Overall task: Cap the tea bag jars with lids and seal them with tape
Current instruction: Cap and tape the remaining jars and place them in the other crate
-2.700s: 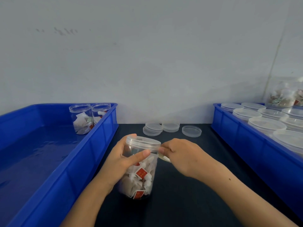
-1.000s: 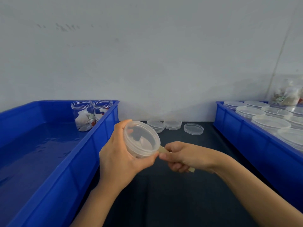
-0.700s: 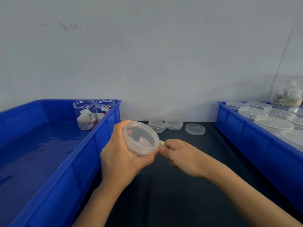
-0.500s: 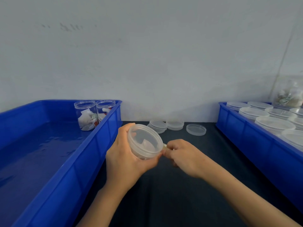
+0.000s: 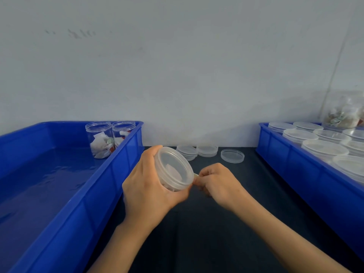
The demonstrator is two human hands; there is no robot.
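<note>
My left hand [image 5: 146, 191] grips a clear tea bag jar [image 5: 174, 168] with its lid on, tilted so the lid faces me, above the dark table. My right hand [image 5: 217, 181] pinches a strip of pale tape [image 5: 195, 175] right at the lid's right edge, touching the jar. Two open jars [image 5: 101, 139] with tea bags stand at the back right corner of the left blue bin [image 5: 65, 201]. Loose clear lids [image 5: 232, 155] lie in small stacks at the back of the table.
A second blue bin [image 5: 307, 174] on the right holds several capped jars seen from above. A bag of tea bags [image 5: 344, 115] stands behind it. A white wall closes off the back. Dark table surface [image 5: 197, 233] lies between the bins.
The jar was lifted from upright on the table and tilted lid-forward. My right hand has drawn closer to the lid's edge with the tape, and both hands shifted slightly right and down.
</note>
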